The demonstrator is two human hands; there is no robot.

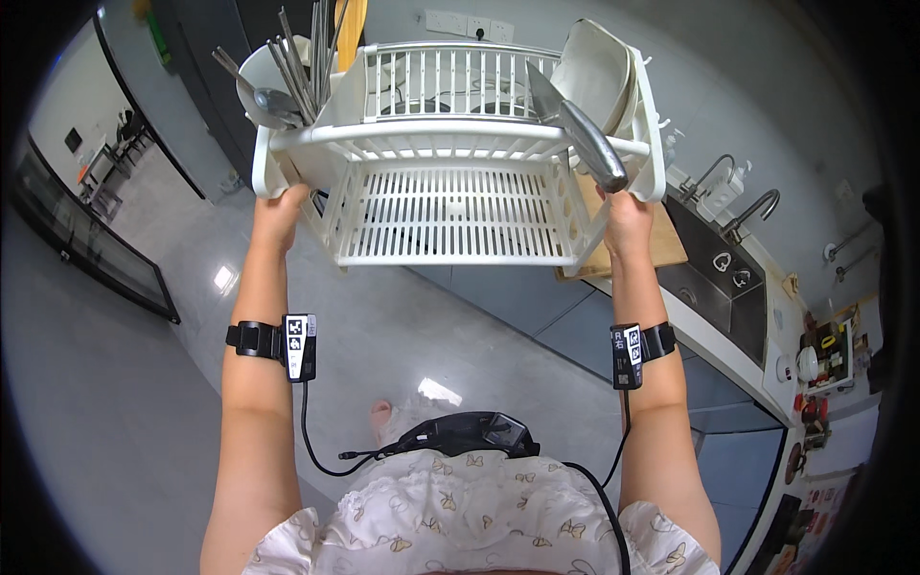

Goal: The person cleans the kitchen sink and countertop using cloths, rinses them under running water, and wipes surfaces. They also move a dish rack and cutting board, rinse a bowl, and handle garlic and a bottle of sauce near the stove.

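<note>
A white plastic two-tier dish rack (460, 133) is held out in front of me, gripped at both ends. My left hand (277, 215) grasps its left side frame from below. On the right side, my right hand (629, 223) grips the other end, its fingers partly hidden behind the frame. Metal chopsticks (316, 61) and a metal spoon (277, 100) stand in the cutlery holder (262, 68) at the left, near a wooden utensil (351, 32). A knife with a metal handle (593, 144) leans over the front rail. White dishes (593, 68) stand upright at the right end.
A wooden cutting board (665, 241) lies on the counter beyond my right hand. Past it are a steel sink (719, 287), a faucet (755, 212) and a soap dispenser (722, 190). A glass door (93, 237) stands at the left. Wall sockets (467, 25) are behind the rack.
</note>
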